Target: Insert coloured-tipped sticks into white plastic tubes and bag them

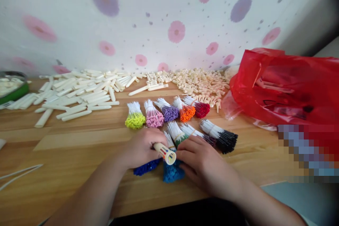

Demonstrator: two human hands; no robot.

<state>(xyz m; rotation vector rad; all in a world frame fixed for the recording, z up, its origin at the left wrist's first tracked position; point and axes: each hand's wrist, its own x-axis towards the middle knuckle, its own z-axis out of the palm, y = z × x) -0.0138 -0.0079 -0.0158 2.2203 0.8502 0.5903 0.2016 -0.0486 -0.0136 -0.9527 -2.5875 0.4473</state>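
My left hand is closed around a cream multicolour pen barrel. Its open round end faces me, and coloured pieces show in its side slots. Beside that end, my right hand has its fingers bent together over the light blue bundle of pen refills; whatever its fingertips pinch is hidden. A dark blue refill bundle lies under my left hand. Just beyond my hands are green, dark maroon and black refill bundles, partly covered by my right hand at the green one.
Behind stand yellow-green, pink, purple, orange and red refill bundles. Cream pen barrels pile at left, small cream parts at back right. A red plastic bag sits right, a green bowl far left.
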